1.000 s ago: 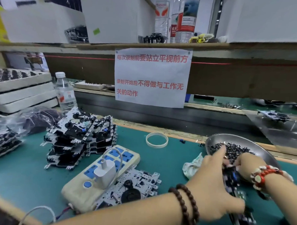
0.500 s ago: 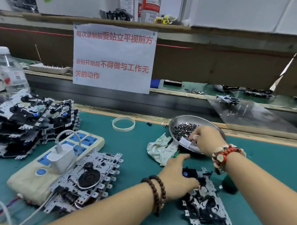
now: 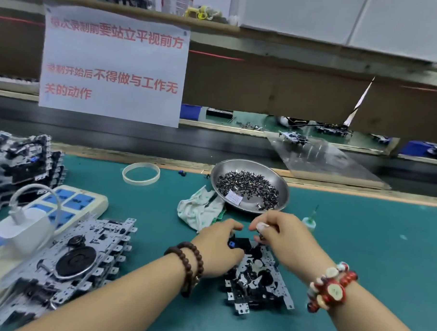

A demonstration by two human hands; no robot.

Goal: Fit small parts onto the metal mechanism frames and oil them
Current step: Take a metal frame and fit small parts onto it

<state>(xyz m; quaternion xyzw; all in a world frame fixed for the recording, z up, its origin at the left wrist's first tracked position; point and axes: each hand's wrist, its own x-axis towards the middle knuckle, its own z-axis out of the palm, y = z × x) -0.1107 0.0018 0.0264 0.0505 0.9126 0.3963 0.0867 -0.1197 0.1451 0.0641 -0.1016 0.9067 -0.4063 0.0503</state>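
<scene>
I am looking down at a green mat (image 3: 135, 206) where both hands are meeting over one metal frame (image 3: 257, 279). My left hand (image 3: 218, 250) is covering the frame's far left corner, its fingers curling round the edge beside a small blue piece (image 3: 231, 244). My right hand (image 3: 284, 240) is hovering just above the frame's far end with thumb and fingertips drawn together; whatever they are pinching is too small and blurred for me to make out. The frame is lying flat near the mat's front edge, silver sheet metal with tabbed edges carrying black wheels and levers. Behind the hands a steel dish (image 3: 279, 183) is holding small dark parts (image 3: 246, 185), touching a crumpled cloth (image 3: 198, 212). A small green-capped bottle (image 3: 309, 223) is showing partly behind my right hand. More frames (image 3: 65, 263) are lying at left, cut off by the picture's edge.
</scene>
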